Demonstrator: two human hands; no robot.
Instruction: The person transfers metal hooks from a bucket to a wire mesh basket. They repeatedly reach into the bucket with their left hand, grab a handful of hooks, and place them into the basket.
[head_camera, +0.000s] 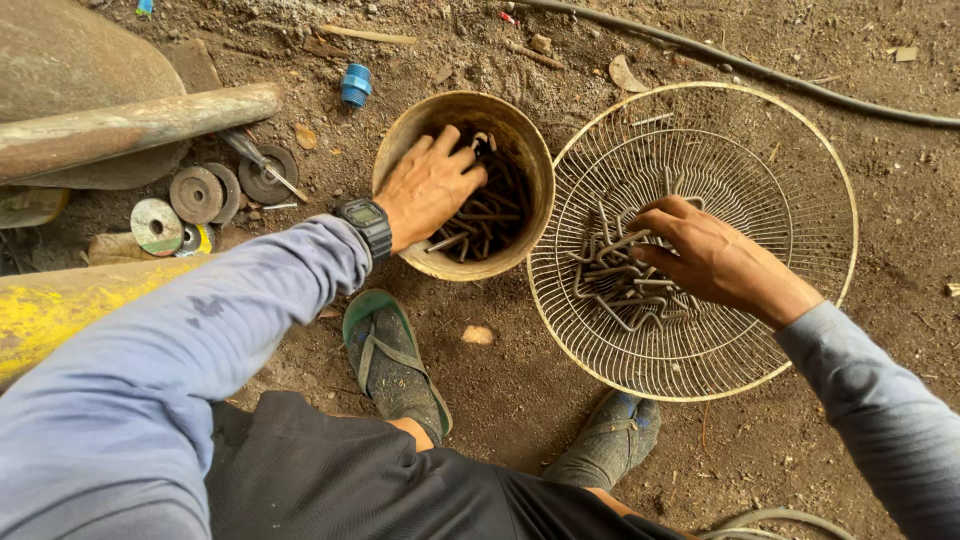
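My left hand (428, 185) reaches into a round tan bucket (400, 130) that holds several dark bent metal rods (495, 205); its fingers rest on the rods, and whether they grip any is hidden. My right hand (705, 255) lies in a wire fan-guard basket (800, 150) on the dirt floor, fingers curled into a pile of bent grey metal hooks (620, 285). A dark watch (365, 222) is on my left wrist. Both sleeves are grey-blue.
My two sandalled feet (395, 360) stand on the dirt below the bucket and basket. Several grinding discs (200, 195) lie at the left beside a rusty pipe (140, 125) and a yellow object (50, 305). A blue fitting (355, 85) and a black hose (780, 75) lie farther off.
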